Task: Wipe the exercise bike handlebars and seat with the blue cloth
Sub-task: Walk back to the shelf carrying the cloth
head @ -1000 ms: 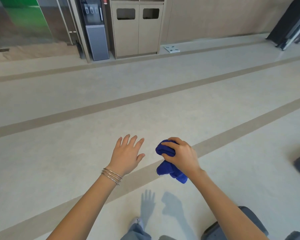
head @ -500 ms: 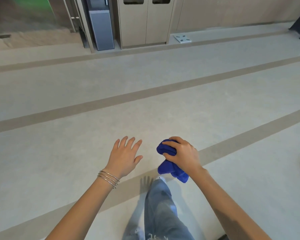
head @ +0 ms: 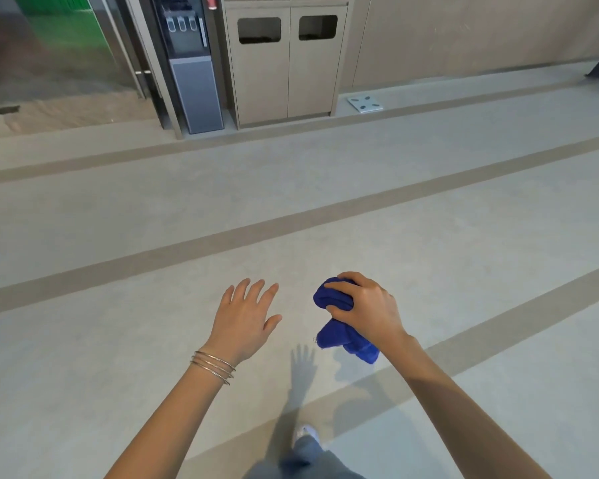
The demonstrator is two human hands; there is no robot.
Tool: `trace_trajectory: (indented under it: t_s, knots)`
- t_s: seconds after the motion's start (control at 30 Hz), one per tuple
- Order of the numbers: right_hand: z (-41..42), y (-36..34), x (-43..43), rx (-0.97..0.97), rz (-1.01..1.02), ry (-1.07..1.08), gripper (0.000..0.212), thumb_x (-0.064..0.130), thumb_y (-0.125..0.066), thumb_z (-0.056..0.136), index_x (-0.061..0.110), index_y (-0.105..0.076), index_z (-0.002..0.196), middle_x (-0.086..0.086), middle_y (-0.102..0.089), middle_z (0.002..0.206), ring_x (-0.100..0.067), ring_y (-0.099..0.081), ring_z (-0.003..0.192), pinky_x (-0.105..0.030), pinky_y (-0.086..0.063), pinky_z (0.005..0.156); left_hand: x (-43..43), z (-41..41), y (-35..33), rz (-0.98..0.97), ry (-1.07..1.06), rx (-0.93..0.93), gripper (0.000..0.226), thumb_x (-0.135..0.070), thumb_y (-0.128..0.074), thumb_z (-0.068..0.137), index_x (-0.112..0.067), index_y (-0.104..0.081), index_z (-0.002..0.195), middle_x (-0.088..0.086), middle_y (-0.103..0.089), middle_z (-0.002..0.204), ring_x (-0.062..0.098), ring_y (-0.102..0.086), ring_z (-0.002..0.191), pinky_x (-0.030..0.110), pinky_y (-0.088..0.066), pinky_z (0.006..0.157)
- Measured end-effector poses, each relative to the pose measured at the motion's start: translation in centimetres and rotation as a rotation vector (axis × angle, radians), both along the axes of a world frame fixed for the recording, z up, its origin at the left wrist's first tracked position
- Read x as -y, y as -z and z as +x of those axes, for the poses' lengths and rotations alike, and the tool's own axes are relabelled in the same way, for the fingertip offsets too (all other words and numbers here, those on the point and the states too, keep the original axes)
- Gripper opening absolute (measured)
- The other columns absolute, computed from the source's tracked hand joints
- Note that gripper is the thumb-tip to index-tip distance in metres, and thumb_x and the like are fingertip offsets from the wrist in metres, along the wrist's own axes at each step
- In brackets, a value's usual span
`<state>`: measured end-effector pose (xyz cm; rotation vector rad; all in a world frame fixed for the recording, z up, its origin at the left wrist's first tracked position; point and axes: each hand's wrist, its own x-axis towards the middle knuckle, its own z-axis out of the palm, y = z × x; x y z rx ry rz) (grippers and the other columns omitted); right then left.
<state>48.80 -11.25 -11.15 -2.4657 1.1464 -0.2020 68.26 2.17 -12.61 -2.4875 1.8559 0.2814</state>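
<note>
My right hand (head: 369, 311) grips a bunched blue cloth (head: 339, 335), held in the air in front of me above the floor; part of the cloth hangs below my fingers. My left hand (head: 244, 318) is stretched out beside it, palm down, fingers spread and straight, holding nothing. Thin metal bangles circle my left wrist. No exercise bike, handlebars or seat are in view.
Pale floor with darker stripes (head: 291, 223) runs ahead. At the back stand a wooden double bin cabinet (head: 287, 63) and a water dispenser (head: 192, 63). A bathroom scale (head: 365, 103) lies by the wall. My leg and shoe (head: 305, 440) show at the bottom.
The view has tilted up and the far cabinet shows more fully. My forward leg has drawn back. Both hands keep the same pose, the cloth still in my right hand.
</note>
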Motion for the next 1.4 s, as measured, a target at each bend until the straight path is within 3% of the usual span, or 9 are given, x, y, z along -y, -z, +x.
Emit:
trace_trajectory:
  t_s: [0.37, 1.07, 1.4]
  knots:
    - [6.2, 1.7, 11.3, -0.014, 0.035, -0.026, 0.035, 0.043, -0.061, 0.082, 0.041, -0.059, 0.117, 0.018, -0.053, 0.125, -0.012, -0.057, 0.103, -0.027, -0.047, 0.077, 12.2, 5.7, 1.0, 0.02, 0.032, -0.002, 0.059, -0.05, -0.028, 0.096, -0.026, -0.012, 0.148, 0.003, -0.021, 0.157, 0.026, -0.015, 0.144, 0.043, -0.015, 0.117]
    - [27.7, 0.5, 34.1, 0.024, 0.03, 0.085, 0.034, 0.042, -0.062, 0.081, 0.044, -0.059, 0.115, 0.021, -0.053, 0.124, -0.011, -0.055, 0.102, -0.023, -0.038, 0.072, 37.3, 27.8, 0.2, -0.03, 0.156, 0.018, 0.057, -0.046, -0.033, 0.096, -0.024, -0.02, 0.147, 0.004, -0.029, 0.152, 0.029, -0.02, 0.142, 0.044, -0.018, 0.115]
    - [31.9, 1.6, 48.9, 0.015, 0.023, 0.064, 0.036, 0.041, -0.062, 0.081, 0.043, -0.059, 0.117, 0.019, -0.053, 0.125, -0.013, -0.056, 0.104, -0.029, -0.048, 0.077, 50.6, 31.5, 1.0, -0.059, 0.134, 0.007, 0.054, -0.035, -0.055, 0.09, -0.015, -0.043, 0.139, 0.013, -0.05, 0.139, 0.037, -0.041, 0.132, 0.05, -0.033, 0.108]
